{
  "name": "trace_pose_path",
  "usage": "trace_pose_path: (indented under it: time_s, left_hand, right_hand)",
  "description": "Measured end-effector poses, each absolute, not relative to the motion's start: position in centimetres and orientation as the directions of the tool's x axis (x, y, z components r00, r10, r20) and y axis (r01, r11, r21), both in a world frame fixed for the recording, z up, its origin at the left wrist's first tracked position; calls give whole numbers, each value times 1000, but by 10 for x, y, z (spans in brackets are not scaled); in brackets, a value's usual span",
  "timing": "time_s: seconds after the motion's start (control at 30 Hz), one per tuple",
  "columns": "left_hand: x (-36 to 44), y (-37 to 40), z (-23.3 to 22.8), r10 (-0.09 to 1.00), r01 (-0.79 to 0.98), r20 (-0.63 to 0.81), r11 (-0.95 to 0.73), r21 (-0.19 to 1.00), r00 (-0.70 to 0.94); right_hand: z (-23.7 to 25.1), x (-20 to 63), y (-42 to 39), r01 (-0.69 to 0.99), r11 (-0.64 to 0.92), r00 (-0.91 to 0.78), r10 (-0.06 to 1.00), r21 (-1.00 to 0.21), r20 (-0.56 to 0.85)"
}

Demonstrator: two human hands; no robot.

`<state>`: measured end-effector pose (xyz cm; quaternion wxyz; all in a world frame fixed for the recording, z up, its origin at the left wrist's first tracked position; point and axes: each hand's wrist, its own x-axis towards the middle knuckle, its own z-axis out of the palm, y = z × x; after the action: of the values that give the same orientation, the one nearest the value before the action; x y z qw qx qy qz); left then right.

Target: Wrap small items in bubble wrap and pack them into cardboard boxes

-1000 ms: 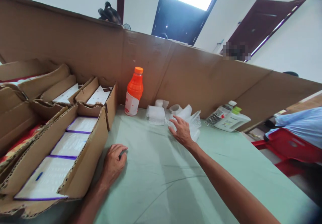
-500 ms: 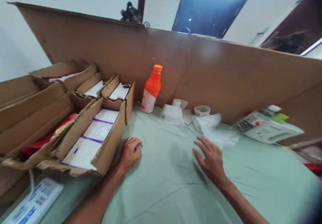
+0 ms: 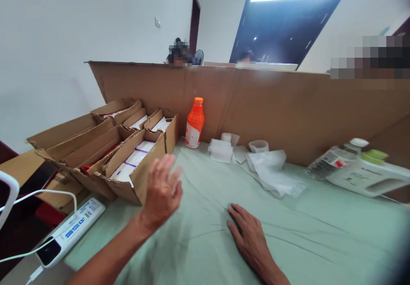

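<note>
Landmark: the orange bottle [image 3: 195, 122] stood upright against the cardboard wall [image 3: 288, 105] at the back of the bench [image 3: 320, 233]; every place below was taken from it.

Left hand: the left hand [image 3: 162, 193] was lifted off the green cloth, in front of and a little left of the bottle, fingers spread and blurred. One second before, it had been curled on the cloth beside the near box with something small and dark tucked under the fingers. Whether it kept that item could not be told.

Right hand: the right hand [image 3: 251, 238] lay flat, palm down, fingers loosely apart, on the cloth in front of and right of the bottle, holding nothing. Earlier it had been touching the plastic bag [image 3: 272, 171]; it had drawn back toward the body and was well clear of it.

Plastic bag: crumpled on the cloth to the right of the bottle, untouched, beside a small white cup [image 3: 258, 146] and a stack of white pads [image 3: 220, 150].

Boxes: open cardboard boxes [image 3: 134, 165] holding white packets sat left of the bottle, the nearest just behind the raised hand.

Other things: a white jug [image 3: 358, 171] lay on its side far right of the bottle; a power strip [image 3: 68, 229] with white cables lay far left and nearer.

Reading: both hands had left what they touched; the lifted left one seemed mid-gesture near the boxes.
</note>
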<state>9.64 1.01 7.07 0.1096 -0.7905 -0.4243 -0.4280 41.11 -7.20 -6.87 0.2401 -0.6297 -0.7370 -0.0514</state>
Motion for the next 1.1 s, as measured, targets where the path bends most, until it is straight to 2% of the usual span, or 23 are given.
trace_pose_path:
  time_s: [0.1, 0.2, 0.3, 0.4, 0.5, 0.63, 0.7, 0.77, 0.83, 0.87, 0.93, 1.0, 1.1]
  left_hand:
    - [62, 25, 110, 701, 931, 698, -337, 144, 146]
    - [40, 43, 123, 886, 990, 460, -106, 92, 53]
    - [38, 47, 118, 936, 997, 352, -44, 59, 20]
    - [45, 34, 112, 919, 975, 370, -189, 117, 134]
    - [55, 11, 109, 874, 865, 369, -425, 267, 316]
    - [74, -31, 116, 679, 573, 378, -734, 364, 629]
    - [82, -51, 123, 612, 483, 446, -790, 378, 653]
    - [84, -67, 125, 620, 463, 570, -784, 414, 540]
    - [76, -78, 117, 683, 494, 657, -711, 500, 318]
    - [70, -82, 108, 726, 507, 657, -652, 564, 202]
    - [57, -85, 79, 823, 500, 568, -504, 704, 31]
    - [47, -86, 43, 923, 476, 384, -338, 812, 2]
    - [50, -87, -5, 987, 425, 157, -149, 893, 15]
  right_hand:
    - [-67, 408, -72, 931, 217, -71, 897, -295, 436]
    - [-63, 403, -74, 917, 218, -54, 897, -333, 438]
    - [-60, 398, -78, 906, 212, -36, 901, -366, 432]
    - [-58, 396, -81, 878, 191, 22, 899, -438, 437]
    - [-55, 398, -83, 799, 162, 133, 892, -579, 432]
    - [-44, 407, -81, 538, 106, 342, 879, -836, 331]
    - [-36, 415, -81, 438, 83, 395, 877, -895, 274]
    - [-27, 422, -84, 399, 69, 402, 883, -914, 242]
    - [-17, 428, -94, 353, 55, 391, 898, -934, 201]
    - [-13, 430, -100, 330, 39, 380, 909, -943, 170]
    - [-5, 431, -113, 289, -24, 352, 932, -957, 83]
    - [1, 428, -125, 246, -97, 316, 949, -964, -15]
    - [5, 414, -135, 181, -126, 247, 966, -975, -79]
